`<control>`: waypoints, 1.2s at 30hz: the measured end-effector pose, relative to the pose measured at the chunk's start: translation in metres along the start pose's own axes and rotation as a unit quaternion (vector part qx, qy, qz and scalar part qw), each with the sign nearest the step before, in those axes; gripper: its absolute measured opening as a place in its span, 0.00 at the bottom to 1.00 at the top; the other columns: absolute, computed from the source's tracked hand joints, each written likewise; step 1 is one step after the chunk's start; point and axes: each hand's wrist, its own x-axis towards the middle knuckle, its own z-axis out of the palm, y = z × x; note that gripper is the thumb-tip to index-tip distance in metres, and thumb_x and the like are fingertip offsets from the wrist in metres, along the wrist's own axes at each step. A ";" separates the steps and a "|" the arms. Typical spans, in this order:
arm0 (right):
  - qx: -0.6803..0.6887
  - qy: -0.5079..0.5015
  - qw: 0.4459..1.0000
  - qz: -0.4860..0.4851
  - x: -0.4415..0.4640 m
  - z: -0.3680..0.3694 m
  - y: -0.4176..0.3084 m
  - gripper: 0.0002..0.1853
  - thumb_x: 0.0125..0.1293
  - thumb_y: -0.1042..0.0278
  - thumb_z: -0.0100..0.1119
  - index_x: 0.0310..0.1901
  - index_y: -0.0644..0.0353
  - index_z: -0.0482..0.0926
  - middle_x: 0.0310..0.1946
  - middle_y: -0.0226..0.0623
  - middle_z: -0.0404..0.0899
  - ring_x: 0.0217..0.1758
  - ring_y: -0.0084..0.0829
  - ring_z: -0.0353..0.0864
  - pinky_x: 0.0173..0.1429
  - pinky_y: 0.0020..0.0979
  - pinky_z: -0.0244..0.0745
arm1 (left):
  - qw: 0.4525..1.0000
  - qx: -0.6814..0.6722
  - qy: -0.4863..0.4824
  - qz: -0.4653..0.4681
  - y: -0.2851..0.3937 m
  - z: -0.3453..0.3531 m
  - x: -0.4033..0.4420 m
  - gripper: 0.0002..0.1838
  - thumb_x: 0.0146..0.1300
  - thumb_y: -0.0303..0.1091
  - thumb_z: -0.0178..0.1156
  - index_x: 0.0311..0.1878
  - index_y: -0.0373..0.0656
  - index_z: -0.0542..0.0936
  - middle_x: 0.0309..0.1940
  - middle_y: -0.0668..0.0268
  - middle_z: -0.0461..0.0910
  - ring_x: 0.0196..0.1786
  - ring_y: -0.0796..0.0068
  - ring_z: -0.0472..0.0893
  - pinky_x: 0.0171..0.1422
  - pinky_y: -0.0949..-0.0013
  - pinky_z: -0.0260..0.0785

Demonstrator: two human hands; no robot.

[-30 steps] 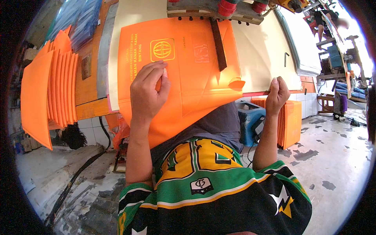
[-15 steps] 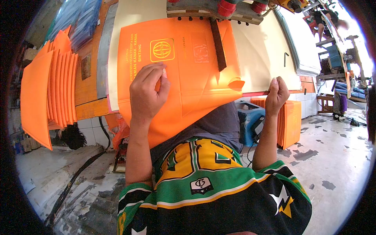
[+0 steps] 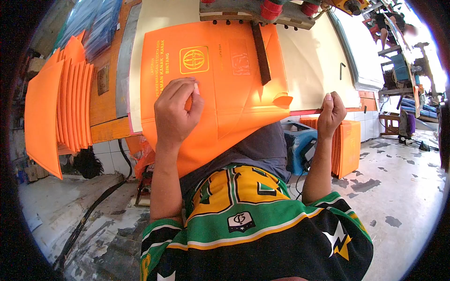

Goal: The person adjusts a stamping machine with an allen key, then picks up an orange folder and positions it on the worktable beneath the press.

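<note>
An orange folder cover (image 3: 213, 100) with gold lettering and a round gold emblem lies on the cream sheet (image 3: 314, 61), its near part draping over the table edge toward my lap. Over its left half, below the emblem, my left hand (image 3: 178, 110) is closed with thumb and fingers pinched together; whatever is in the pinch is hidden. My right hand (image 3: 333, 112) is closed in a fist with the thumb on top, at the table's front edge, right of the cover. What it holds, if anything, cannot be made out. A dark metal bar (image 3: 261, 54) crosses the cover's right part.
A machine with red parts (image 3: 271, 9) overhangs the table's back. Folded orange covers (image 3: 70, 103) stand at left beside blue plastic-wrapped packs (image 3: 96, 28). More orange covers (image 3: 347, 145) stand below right, near a blue container (image 3: 300, 147). A hex key (image 3: 342, 70) lies on the sheet.
My left fingertips have shifted very slightly toward me over the cover. My right hand and the cover look the same.
</note>
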 end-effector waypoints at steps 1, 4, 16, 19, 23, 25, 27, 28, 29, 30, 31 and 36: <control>0.000 0.001 1.000 0.002 0.000 0.000 0.001 0.21 0.81 0.72 0.55 0.27 0.60 0.59 0.23 0.27 0.53 0.28 0.20 0.54 0.30 0.33 0.51 | 1.000 -0.001 -0.001 -0.003 0.000 0.000 0.000 0.04 0.66 0.24 0.65 0.41 0.33 0.84 0.44 0.50 0.89 0.51 0.49 0.90 0.58 0.54 0.84; 0.004 0.001 1.000 0.007 0.000 0.000 0.000 0.21 0.80 0.72 0.56 0.27 0.60 0.59 0.23 0.27 0.53 0.28 0.20 0.54 0.30 0.33 0.51 | 1.000 -0.003 -0.001 -0.005 0.000 0.000 -0.001 0.04 0.66 0.24 0.65 0.41 0.32 0.84 0.43 0.50 0.89 0.50 0.49 0.90 0.57 0.54 0.84; 0.005 0.002 1.000 0.004 0.000 0.000 0.001 0.22 0.81 0.71 0.56 0.27 0.60 0.59 0.23 0.27 0.53 0.28 0.20 0.54 0.30 0.33 0.51 | 1.000 -0.001 0.002 0.001 0.000 0.000 -0.001 0.04 0.66 0.24 0.65 0.41 0.32 0.84 0.43 0.50 0.89 0.50 0.49 0.90 0.57 0.53 0.84; 0.008 0.001 1.000 0.014 -0.001 0.000 0.001 0.22 0.81 0.71 0.56 0.27 0.60 0.59 0.23 0.27 0.53 0.28 0.20 0.54 0.31 0.33 0.52 | 1.000 -0.005 0.002 0.000 0.000 -0.001 -0.001 0.04 0.66 0.24 0.66 0.41 0.32 0.84 0.42 0.50 0.89 0.50 0.49 0.90 0.56 0.53 0.84; 0.006 -0.001 1.000 0.008 -0.001 0.000 0.001 0.22 0.81 0.71 0.56 0.27 0.60 0.59 0.23 0.27 0.53 0.28 0.20 0.55 0.31 0.32 0.52 | 1.000 -0.007 0.004 0.001 -0.001 0.000 -0.001 0.04 0.65 0.24 0.66 0.41 0.33 0.84 0.42 0.50 0.89 0.50 0.49 0.90 0.56 0.53 0.84; 0.002 0.000 1.000 0.013 -0.001 0.000 0.002 0.22 0.81 0.71 0.56 0.28 0.61 0.59 0.24 0.28 0.54 0.28 0.21 0.55 0.31 0.32 0.53 | 1.000 -0.008 0.004 0.002 -0.001 0.000 -0.001 0.04 0.65 0.24 0.66 0.41 0.33 0.84 0.42 0.50 0.89 0.49 0.49 0.90 0.56 0.53 0.84; -0.001 -0.002 1.000 0.013 -0.001 -0.001 0.003 0.21 0.81 0.71 0.56 0.28 0.61 0.59 0.24 0.28 0.54 0.28 0.21 0.55 0.31 0.33 0.53 | 1.000 -0.008 0.004 0.003 0.000 0.000 -0.001 0.04 0.65 0.24 0.66 0.41 0.33 0.84 0.42 0.50 0.89 0.49 0.49 0.90 0.56 0.54 0.84; -0.003 -0.004 1.000 0.013 -0.001 -0.002 0.003 0.21 0.81 0.71 0.56 0.28 0.61 0.59 0.24 0.29 0.54 0.28 0.21 0.55 0.31 0.33 0.53 | 1.000 -0.008 0.004 0.003 0.000 -0.001 -0.001 0.04 0.65 0.24 0.66 0.41 0.33 0.84 0.42 0.50 0.89 0.49 0.49 0.90 0.56 0.54 0.84; -0.003 -0.004 1.000 0.013 -0.001 -0.002 0.004 0.21 0.81 0.71 0.56 0.28 0.61 0.59 0.24 0.29 0.54 0.28 0.21 0.55 0.31 0.33 0.53 | 1.000 -0.009 0.004 0.002 0.001 -0.001 -0.001 0.04 0.66 0.24 0.66 0.41 0.33 0.84 0.42 0.51 0.89 0.49 0.50 0.90 0.56 0.54 0.84; -0.006 -0.002 1.000 0.006 -0.001 -0.002 0.004 0.21 0.81 0.70 0.56 0.28 0.61 0.60 0.24 0.29 0.54 0.29 0.21 0.55 0.32 0.33 0.53 | 1.000 -0.009 0.004 0.002 0.001 -0.002 -0.001 0.04 0.66 0.24 0.66 0.41 0.33 0.84 0.42 0.51 0.89 0.49 0.50 0.90 0.56 0.54 0.84; -0.008 -0.001 1.000 -0.001 -0.001 -0.002 0.005 0.21 0.81 0.70 0.56 0.28 0.61 0.60 0.24 0.29 0.55 0.29 0.22 0.55 0.32 0.33 0.54 | 1.000 -0.008 -0.006 -0.010 0.001 -0.002 -0.002 0.05 0.68 0.25 0.65 0.41 0.33 0.86 0.44 0.51 0.90 0.51 0.51 0.90 0.58 0.55 0.83; -0.010 0.000 1.000 0.002 -0.001 -0.001 0.004 0.21 0.81 0.70 0.56 0.28 0.61 0.60 0.24 0.28 0.54 0.28 0.22 0.55 0.31 0.33 0.53 | 1.000 -0.011 -0.001 -0.003 0.000 -0.001 -0.001 0.04 0.66 0.24 0.66 0.40 0.33 0.84 0.42 0.51 0.89 0.49 0.50 0.90 0.56 0.54 0.84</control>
